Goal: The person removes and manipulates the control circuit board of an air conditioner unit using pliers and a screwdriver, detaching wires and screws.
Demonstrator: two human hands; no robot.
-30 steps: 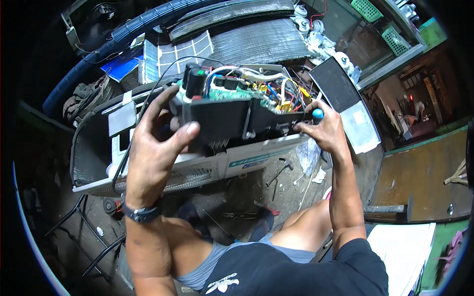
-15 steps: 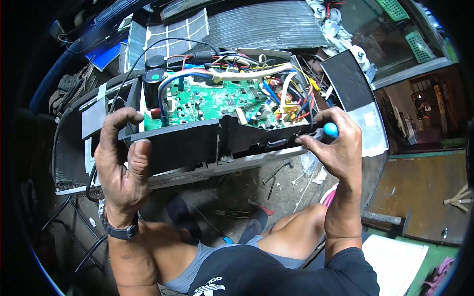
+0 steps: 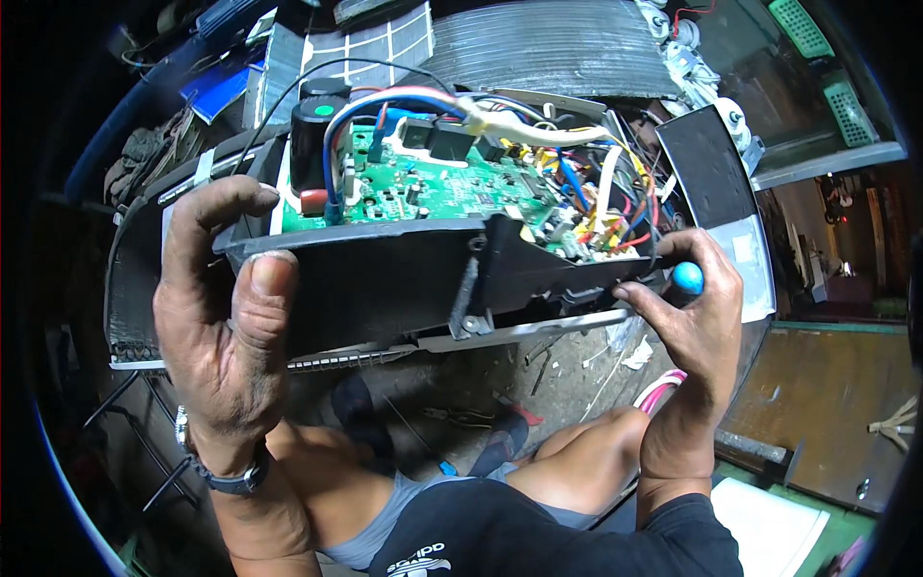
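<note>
A black plastic housing (image 3: 365, 288) carries a green circuit board (image 3: 452, 183) with a large black capacitor (image 3: 312, 144) at its left end. Bundled coloured wires (image 3: 606, 207) crowd its right part, and a thick white-sleeved cable (image 3: 538, 132) arches over the board. My left hand (image 3: 226, 317) is closed round the left front corner, thumb on the front wall and fingers over the rim. At the right end, my right hand (image 3: 697, 298) pinches the housing between thumb and fingers. A blue-ended tool handle (image 3: 687, 278) pokes out of that same hand; its other end is hidden.
Under the housing lies a larger appliance body with finned metal (image 3: 135, 308). A finned coil panel (image 3: 548, 48) and a mesh filter (image 3: 370, 53) are behind it. Pliers (image 3: 460, 416) lie on the floor between my feet. A wooden board (image 3: 827, 394) is at right.
The housing has risen and tilted in my hands, its left end closer to me, showing more of the front wall. The surroundings have shifted slightly right in view. Both hands keep their hold.
</note>
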